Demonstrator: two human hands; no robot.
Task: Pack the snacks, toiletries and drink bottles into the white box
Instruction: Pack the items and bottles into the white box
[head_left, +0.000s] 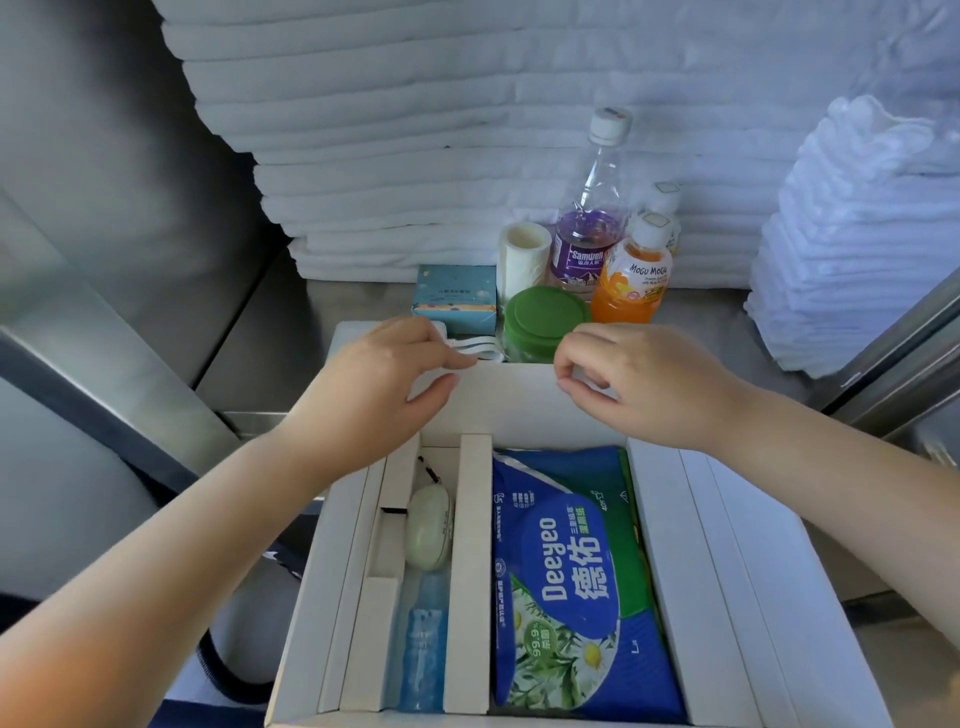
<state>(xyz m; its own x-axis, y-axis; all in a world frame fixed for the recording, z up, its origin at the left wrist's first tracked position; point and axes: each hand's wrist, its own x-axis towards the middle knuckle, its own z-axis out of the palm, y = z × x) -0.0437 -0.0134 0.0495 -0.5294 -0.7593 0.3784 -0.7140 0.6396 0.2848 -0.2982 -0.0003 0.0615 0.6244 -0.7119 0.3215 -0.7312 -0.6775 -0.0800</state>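
Green-lidded jar (545, 316) sits half hidden behind the white box (670, 519) flap

A single camera sits on the person's head and looks forward and steeply down. The white box (727, 571) lies close below the lens and fills the lower middle of the frame, its open top facing the camera. Both forearms reach in from the bottom corners, with the left hand (395, 374) and right hand (649, 384) at the box's far flap. Beyond the box, the steel counter (291, 322) and stacked towels (415, 156) are farther away, curved by the wide-angle lens.
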